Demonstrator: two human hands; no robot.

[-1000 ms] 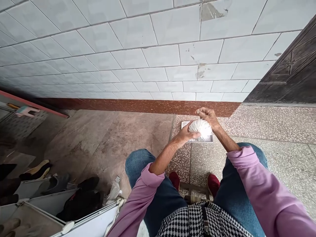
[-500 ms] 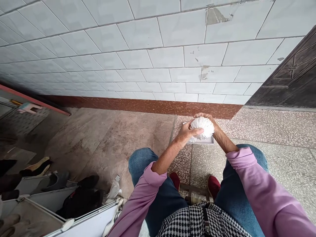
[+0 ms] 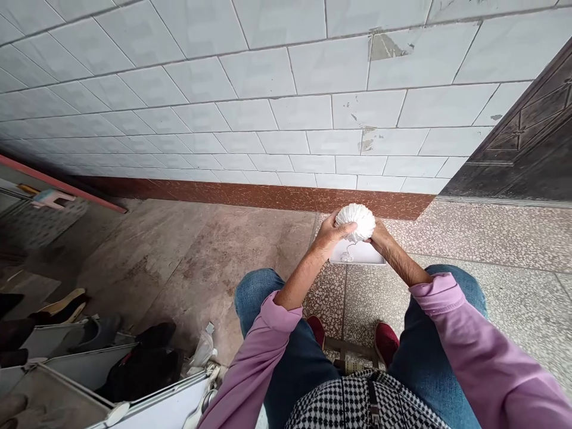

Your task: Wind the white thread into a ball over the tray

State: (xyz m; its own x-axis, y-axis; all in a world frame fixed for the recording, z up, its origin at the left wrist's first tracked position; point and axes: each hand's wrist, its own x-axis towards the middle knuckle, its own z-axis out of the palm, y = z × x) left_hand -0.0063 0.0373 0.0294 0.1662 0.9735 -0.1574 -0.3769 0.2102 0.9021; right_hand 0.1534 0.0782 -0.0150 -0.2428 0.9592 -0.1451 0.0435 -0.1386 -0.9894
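Observation:
Between my two hands is a round white pleated ball (image 3: 356, 221), like a bundle of gathered paper or cloth. My left hand (image 3: 333, 231) grips its left side, with the thumb across the front. On the other side my right hand (image 3: 378, 234) holds it, its fingers mostly hidden behind and under the ball. A thin strand hangs from the ball toward a small clear crumpled piece (image 3: 347, 257). That piece lies in a shallow white tray (image 3: 369, 255) on the floor below my hands.
A tiled wall (image 3: 250, 119) with a brown skirting stands in front, and a dark door (image 3: 527, 143) is at the right. To the lower left is a rack (image 3: 152, 399) with shoes. A plastic bottle or bag (image 3: 204, 347) lies beside it. A small pink stool (image 3: 53, 199) stands far left.
Both hands have lifted the white ball up and slightly left, off the tray area. More of the tray and the strand now show. The camera view has tilted slightly.

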